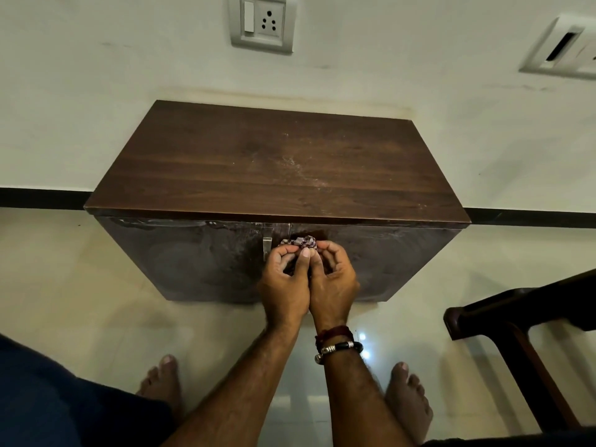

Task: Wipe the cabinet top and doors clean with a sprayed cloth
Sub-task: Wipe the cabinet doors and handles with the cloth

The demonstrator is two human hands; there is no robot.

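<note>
A low dark-brown wooden cabinet [277, 169] stands against the white wall, its top streaked with pale smears towards the right. Its two front doors [193, 262] look smeared too, and a metal handle [267, 248] sits near the middle seam. A bunched, patterned purple cloth [300, 242] is held in front of the doors by both hands together. My left hand [285, 279] and my right hand [332, 282] touch each other, fingers curled round the cloth just right of the handle. Most of the cloth is hidden inside the hands.
A dark wooden chair [516, 337] stands at the right on the glossy tiled floor [80, 285]. My bare feet [161, 379] rest near the cabinet front. A wall socket [262, 22] and a second wall plate [564, 48] sit above the cabinet.
</note>
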